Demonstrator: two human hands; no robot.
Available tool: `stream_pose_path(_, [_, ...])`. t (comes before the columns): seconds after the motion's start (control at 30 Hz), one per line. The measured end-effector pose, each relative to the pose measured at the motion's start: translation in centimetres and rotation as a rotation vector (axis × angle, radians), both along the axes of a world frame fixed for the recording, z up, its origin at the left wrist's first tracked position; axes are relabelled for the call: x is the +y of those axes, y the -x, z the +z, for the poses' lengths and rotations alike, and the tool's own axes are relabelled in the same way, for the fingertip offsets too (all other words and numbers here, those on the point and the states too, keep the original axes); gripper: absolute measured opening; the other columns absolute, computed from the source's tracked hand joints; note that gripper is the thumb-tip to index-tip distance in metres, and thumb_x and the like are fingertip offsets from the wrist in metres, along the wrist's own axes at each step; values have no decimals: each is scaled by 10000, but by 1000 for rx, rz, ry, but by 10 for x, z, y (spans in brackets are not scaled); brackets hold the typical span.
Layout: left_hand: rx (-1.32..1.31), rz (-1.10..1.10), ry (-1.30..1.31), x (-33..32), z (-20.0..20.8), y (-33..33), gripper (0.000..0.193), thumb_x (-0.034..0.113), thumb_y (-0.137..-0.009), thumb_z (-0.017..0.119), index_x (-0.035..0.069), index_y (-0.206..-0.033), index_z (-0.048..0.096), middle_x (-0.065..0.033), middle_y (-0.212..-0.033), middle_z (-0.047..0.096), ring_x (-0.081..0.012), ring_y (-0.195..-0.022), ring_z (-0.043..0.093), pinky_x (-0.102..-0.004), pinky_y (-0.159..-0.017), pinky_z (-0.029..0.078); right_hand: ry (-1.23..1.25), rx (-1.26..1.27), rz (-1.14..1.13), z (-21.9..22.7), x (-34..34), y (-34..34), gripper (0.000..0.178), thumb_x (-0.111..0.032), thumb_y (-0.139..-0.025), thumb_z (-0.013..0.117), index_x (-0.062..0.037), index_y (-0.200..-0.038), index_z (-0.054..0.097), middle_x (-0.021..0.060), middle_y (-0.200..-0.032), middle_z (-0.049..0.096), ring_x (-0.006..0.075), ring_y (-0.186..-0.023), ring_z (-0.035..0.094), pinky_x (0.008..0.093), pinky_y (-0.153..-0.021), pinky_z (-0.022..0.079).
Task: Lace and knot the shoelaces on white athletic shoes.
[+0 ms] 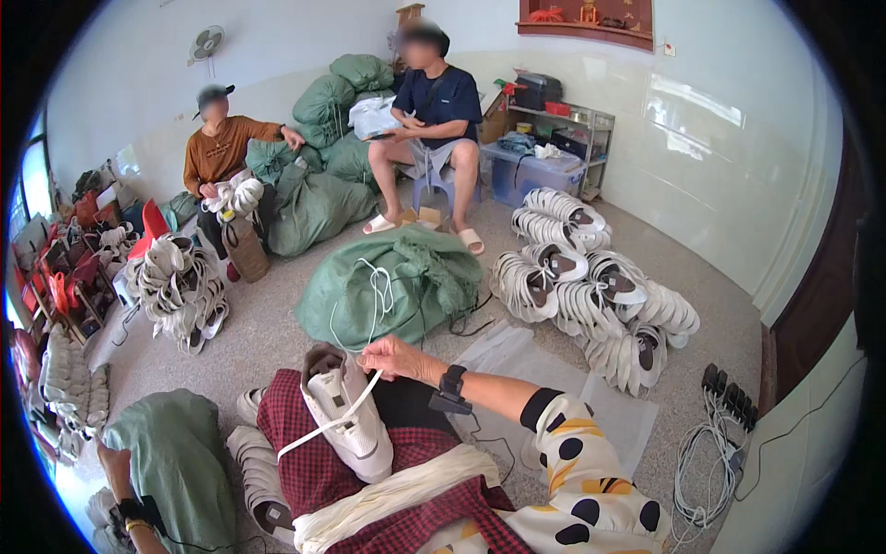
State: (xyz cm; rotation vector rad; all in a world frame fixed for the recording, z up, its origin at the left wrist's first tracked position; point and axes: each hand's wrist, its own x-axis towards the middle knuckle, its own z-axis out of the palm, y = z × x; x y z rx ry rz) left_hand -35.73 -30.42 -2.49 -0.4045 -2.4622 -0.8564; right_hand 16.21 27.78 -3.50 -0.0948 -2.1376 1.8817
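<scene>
Lap: While the white shoe [362, 436] lies on the checked cloth [288, 415] over the person's lap, toe toward the body, a pale bundle of strips [397, 500] crosses just below it.
Ahead of the knees: a bulging green sack [415, 294] sits on the floor [480, 337], white cord trailing over it.
Right side: nested rows of white shoes [595, 319] stand near a pale sheet [498, 369]; farther right, white cables [701, 471] and black plugs gather by the wall.
Left side: another green sack [180, 452] stands between the left hand [115, 471] and the lap; more nested shoes [254, 457] line the lap's edge.
Co-workers: one sits in a dark blue shirt [438, 97], another in a brown top [221, 152] handles whitish pieces, green sacks heaped between them.
Containers: the sacks' contents are hidden; the blue bin [526, 180] carries cloths on top; the metal rack [604, 138] holds boxes; the wall niche [591, 32] holds red and gold ornaments.
Right hand [399, 358]: fingers pinched on the white lace [318, 430] of the shoe, above its far end.
Left hand: at the far left; cannot tell whether it grips anything.
</scene>
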Motion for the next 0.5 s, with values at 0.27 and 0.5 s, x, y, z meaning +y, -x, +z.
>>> stream_pose_path(0.27, [-279,-145,82,168,29,-103,899,72,-662,615,-96,-1469,256,-203,-929,635,-336,-904,631,-378,-880,489,-42,-110,-88,-2,15,-18,424,-447,-944,617,-46,-806,618,-40,-538,460,43,-441,423,212,-398,294])
stream_pose_path(0.5, [-110,-287,64,192,31,-146,911,16,-655,607,-81,-1483,239,-205,-899,604,-276,-827,606,-370,-804,500,-15,-114,-28,3,8,-13,364,-365,-953,602,-43,-787,639,-9,-505,500,59,-415,457,220,-384,313])
